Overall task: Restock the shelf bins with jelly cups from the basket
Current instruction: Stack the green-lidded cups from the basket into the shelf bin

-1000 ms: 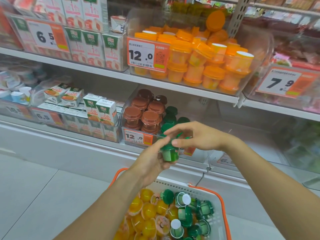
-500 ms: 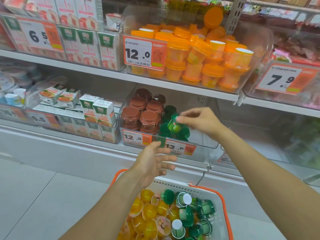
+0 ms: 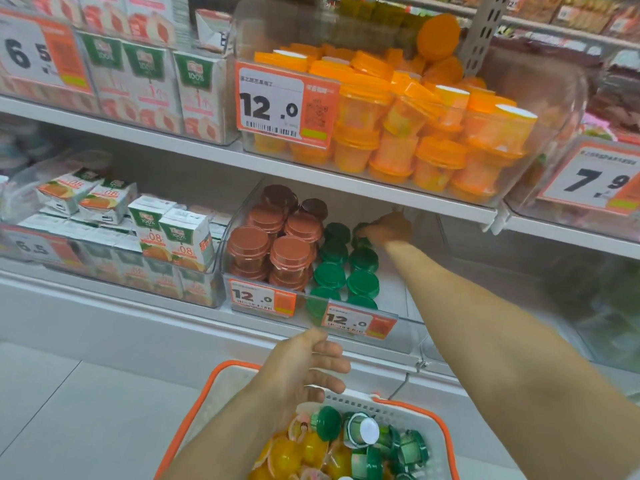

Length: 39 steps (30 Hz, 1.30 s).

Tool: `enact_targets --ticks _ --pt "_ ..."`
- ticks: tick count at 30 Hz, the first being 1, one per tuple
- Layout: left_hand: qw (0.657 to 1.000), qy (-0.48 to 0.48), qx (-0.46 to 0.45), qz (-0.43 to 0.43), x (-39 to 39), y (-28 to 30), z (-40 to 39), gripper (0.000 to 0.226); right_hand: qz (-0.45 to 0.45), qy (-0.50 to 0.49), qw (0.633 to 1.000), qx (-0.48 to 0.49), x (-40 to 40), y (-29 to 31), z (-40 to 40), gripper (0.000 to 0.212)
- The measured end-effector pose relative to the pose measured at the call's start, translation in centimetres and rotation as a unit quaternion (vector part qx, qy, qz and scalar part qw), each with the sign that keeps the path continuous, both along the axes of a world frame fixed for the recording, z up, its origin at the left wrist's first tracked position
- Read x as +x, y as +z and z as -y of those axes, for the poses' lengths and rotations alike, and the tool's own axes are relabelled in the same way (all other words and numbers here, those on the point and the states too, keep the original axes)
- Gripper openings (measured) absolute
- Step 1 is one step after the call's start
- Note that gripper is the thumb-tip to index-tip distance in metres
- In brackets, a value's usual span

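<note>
My right hand reaches deep into the clear lower shelf bin and holds a green-lidded jelly cup at the back of the green row. Several green-lidded cups stand in that bin beside stacked brown-lidded cups. My left hand hovers above the basket with fingers loosely spread, holding nothing. The white basket with an orange rim below holds several green cups and yellow jelly cups.
An upper bin is piled with orange-lidded cups. Juice cartons fill bins to the left. Price tags reading 12.0 hang on the bin fronts. An empty-looking clear bin lies to the right. Grey floor is at lower left.
My right hand carried the green cup from in front of the bin to its back row. My left hand let go of that cup and lowered toward the basket.
</note>
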State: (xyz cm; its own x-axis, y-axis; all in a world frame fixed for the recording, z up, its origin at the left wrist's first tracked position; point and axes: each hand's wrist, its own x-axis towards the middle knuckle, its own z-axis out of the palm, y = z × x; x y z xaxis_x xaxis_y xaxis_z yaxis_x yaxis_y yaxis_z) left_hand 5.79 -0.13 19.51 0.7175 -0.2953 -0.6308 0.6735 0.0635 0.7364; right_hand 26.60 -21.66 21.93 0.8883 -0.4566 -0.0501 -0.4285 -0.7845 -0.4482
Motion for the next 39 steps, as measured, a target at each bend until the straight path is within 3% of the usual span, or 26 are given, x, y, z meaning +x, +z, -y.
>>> enact_targets --ticks 4,11,13,15,18,21,23,25,27,30,32,35,39 --pt "1.0 -0.018 -0.003 0.005 -0.3 0.2 0.1 0.036 -0.022 0.002 1.0 0.013 -0.1 -1.2 0.1 0.054" --pt "0.999 -0.018 0.04 0.011 -0.6 -0.3 -0.5 0.036 -0.007 0.063 0.997 -0.035 -3.1 0.7 -0.2 0.024" --pt "0.998 -0.027 0.055 0.014 -0.7 -0.5 -0.7 0.036 0.046 0.101 0.993 -0.043 -5.9 2.0 -0.5 0.023" --pt "0.996 -0.035 0.072 0.024 -0.9 -0.7 -0.9 0.034 0.136 0.123 0.983 0.008 -10.2 3.3 -1.6 0.022" --pt "0.991 -0.054 0.114 0.04 -1.1 -1.9 -0.8 0.032 0.278 0.157 0.945 0.07 -17.6 4.1 -4.8 0.016" --pt "0.965 -0.089 0.234 0.078 -1.7 -4.9 -0.7 0.031 0.329 0.172 0.917 0.148 -22.8 1.1 -7.4 0.014" --pt "0.915 -0.165 0.348 0.121 -3.2 -7.5 -1.3 0.033 0.279 0.171 0.927 0.184 -25.4 -2.9 -8.4 0.012" --pt "0.843 -0.274 0.444 0.133 -5.0 -10.5 -2.3 0.03 0.187 0.173 0.95 0.183 -27.8 -7.9 -8.7 0.012" --pt "0.808 -0.327 0.478 0.106 -7.3 -13.1 -3.1 0.019 0.059 0.183 0.969 0.156 -30.1 -12.9 -8.2 0.014" --pt "0.812 -0.37 0.446 0.074 -11.8 -15.9 -2.7 0.017 -0.162 0.198 0.958 0.128 -33.0 -17.9 -6.6 0.02" --pt "0.832 -0.382 0.401 0.026 -14.8 -17.6 -2.1 0.032 -0.252 0.207 0.937 0.124 -34.2 -19.5 -5.6 0.022" --pt "0.867 -0.33 0.374 -0.013 -17.1 -19.4 -1.3 0.054 -0.301 0.213 0.922 0.119 -35.0 -20.9 -5.2 0.017" --pt "0.865 -0.318 0.386 -0.035 -16.1 -20.4 -1.1 0.042 -0.359 0.241 0.896 0.1 -36.0 -22.6 -6.2 0.011"
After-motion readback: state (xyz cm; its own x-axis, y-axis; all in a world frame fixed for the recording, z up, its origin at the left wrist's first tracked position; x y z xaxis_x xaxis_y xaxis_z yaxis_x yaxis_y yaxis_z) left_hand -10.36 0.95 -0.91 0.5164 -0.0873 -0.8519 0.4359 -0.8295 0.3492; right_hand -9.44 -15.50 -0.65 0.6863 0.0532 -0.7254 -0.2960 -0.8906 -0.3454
